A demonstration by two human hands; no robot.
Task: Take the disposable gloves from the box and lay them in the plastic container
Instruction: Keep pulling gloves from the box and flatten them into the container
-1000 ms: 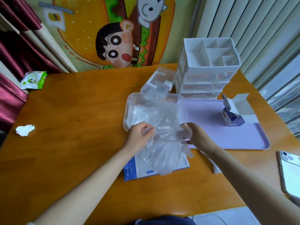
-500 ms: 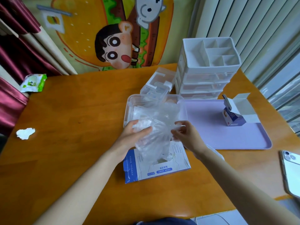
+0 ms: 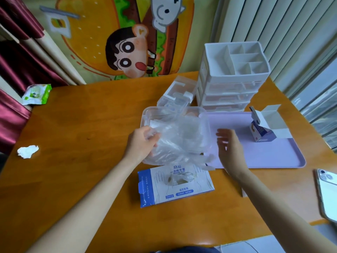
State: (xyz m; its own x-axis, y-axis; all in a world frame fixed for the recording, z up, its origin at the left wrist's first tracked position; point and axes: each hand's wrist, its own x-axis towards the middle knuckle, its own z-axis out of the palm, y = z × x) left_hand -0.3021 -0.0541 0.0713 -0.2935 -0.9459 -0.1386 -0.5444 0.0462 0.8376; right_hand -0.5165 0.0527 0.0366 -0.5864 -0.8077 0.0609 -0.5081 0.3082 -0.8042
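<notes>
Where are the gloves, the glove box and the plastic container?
gloves (image 3: 180, 143), head view, middle of the clear bundle.
glove box (image 3: 182, 193), head view, printed top face.
plastic container (image 3: 145, 114), head view, far-left rim.

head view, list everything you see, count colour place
table: 1, orange-brown wood
plastic container: 1, clear, centre
gloves: bunch, clear, draped over container's near rim
glove box: 1, white-blue, nearer than container
tray: 1, lilac, right of container
carton: 1, blue-white, open, on tray
drawer organiser: 1, white, behind tray
lidded box: 1, clear, behind container
wipes pack: 1, green-white, far left
tissue: 1, white, left
phone: 1, white, right edge
left hand: grips gloves
right hand: open, over tray's left edge
</notes>
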